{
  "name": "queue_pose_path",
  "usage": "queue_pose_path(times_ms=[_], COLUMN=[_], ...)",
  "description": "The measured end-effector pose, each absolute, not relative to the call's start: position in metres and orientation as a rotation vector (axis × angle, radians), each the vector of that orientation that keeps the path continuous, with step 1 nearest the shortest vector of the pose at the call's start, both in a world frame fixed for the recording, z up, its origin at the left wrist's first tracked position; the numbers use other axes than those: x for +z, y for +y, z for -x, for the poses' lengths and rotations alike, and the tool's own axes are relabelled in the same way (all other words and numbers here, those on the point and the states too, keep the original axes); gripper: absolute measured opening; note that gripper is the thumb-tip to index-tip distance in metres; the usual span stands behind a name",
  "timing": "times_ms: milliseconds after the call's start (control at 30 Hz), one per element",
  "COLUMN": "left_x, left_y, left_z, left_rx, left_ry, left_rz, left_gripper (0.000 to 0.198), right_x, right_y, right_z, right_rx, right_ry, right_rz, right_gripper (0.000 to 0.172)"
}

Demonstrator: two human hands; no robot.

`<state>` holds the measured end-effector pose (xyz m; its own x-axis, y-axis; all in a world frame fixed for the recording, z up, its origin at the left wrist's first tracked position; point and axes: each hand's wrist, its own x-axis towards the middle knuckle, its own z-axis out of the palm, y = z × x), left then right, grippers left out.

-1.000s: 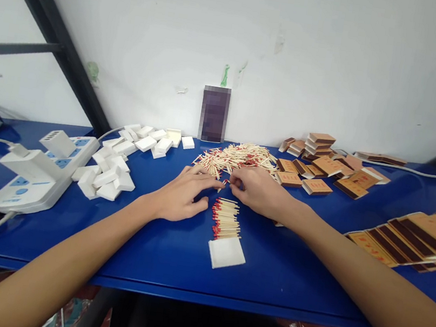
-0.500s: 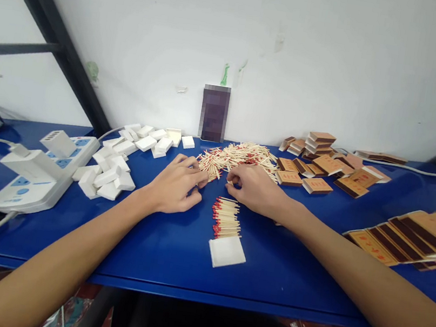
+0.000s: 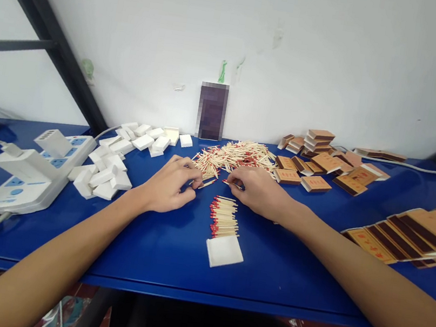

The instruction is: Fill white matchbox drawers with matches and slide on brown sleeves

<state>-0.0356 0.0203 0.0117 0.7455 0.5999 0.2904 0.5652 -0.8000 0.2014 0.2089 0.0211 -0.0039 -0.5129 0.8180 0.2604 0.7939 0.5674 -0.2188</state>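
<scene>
A loose heap of red-tipped matches (image 3: 239, 155) lies before both hands. My left hand (image 3: 176, 183) rests at the heap's front left edge, fingers bent and thumb apart, with a stray match (image 3: 207, 184) by its fingertips. My right hand (image 3: 259, 190) is pinched at the heap's front; a red match head pokes out from its fingertips. Below it, a row of matches (image 3: 225, 218) lies side by side, red heads to the left. A small white tray (image 3: 225, 251) sits against the near end of that row.
White matchbox trays (image 3: 109, 166) are piled at the left, beside a white power strip (image 3: 40, 175) with plugs and cables. Brown matchbox sleeves (image 3: 324, 163) stand and lie at the back right. Flattened sleeves (image 3: 416, 234) fan out on the right. A pixelated dark panel (image 3: 211, 112) leans on the wall.
My left hand has drawn back slightly from the heap, thumb and fingers still apart. My right hand stays pinched at the heap, with a match head now showing. The view has shifted slightly.
</scene>
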Motion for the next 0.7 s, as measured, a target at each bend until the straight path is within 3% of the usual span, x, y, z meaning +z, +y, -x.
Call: queue_pose_path(times_ms=[700], left_x=[0.004], left_y=[0.012], left_z=[0.015], left_rx=[0.466], left_ry=[0.764], left_rz=[-2.679], left_gripper=[0.023], right_x=[-0.003], right_y=[0.019], right_z=[-0.199], right_rx=[0.140], right_ry=[-2.429], right_rz=[1.229], right_gripper=[0.019])
